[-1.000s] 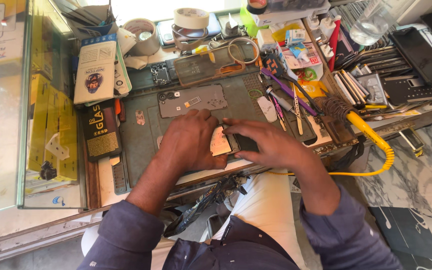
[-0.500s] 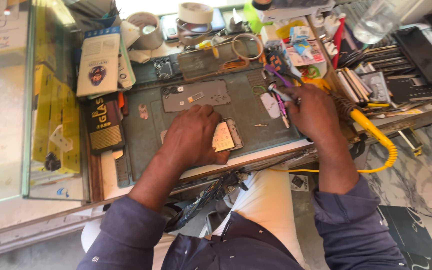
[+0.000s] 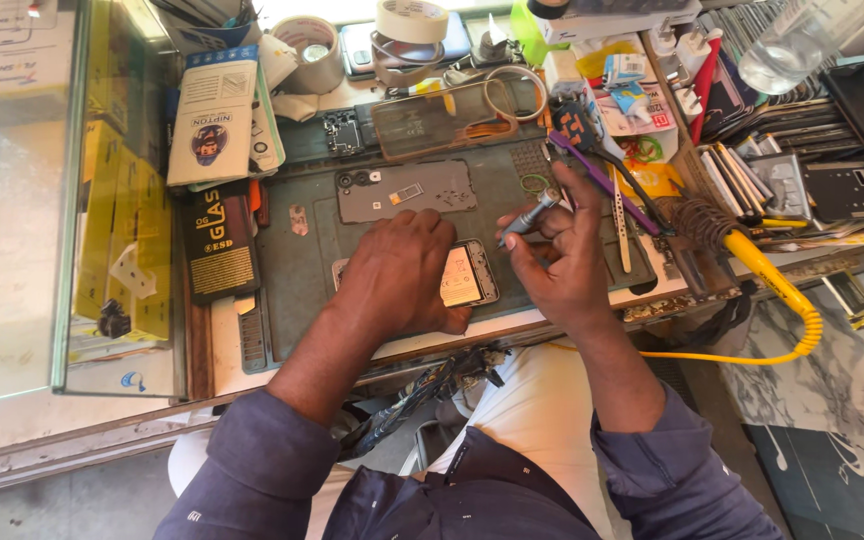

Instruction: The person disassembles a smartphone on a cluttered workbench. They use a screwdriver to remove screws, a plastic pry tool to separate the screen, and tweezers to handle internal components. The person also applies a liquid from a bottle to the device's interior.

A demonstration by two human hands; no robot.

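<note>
Head view: the opened phone (image 3: 464, 275) is pressed flat by the left hand (image 3: 399, 270); just right of it, a small screwdriver (image 3: 527, 214) is pinched in the right hand (image 3: 559, 262), its tip up-right, away from the phone.

The grey-green rubber work mat (image 3: 302, 270) has bare room along its left part, between the black flat packet (image 3: 218, 243) and the left hand (image 3: 402, 275) pressing the opened phone (image 3: 467, 275). Behind lies a grey phone back cover (image 3: 407, 190), with a narrow bare strip of mat before it. To the right, metal tweezers (image 3: 620, 218), a purple-handled tool (image 3: 602, 180) and a yellow coiled-cable soldering iron (image 3: 742, 250) crowd the tabletop beside the right hand (image 3: 557, 255), which grips a small silver screwdriver (image 3: 527, 215).
</note>
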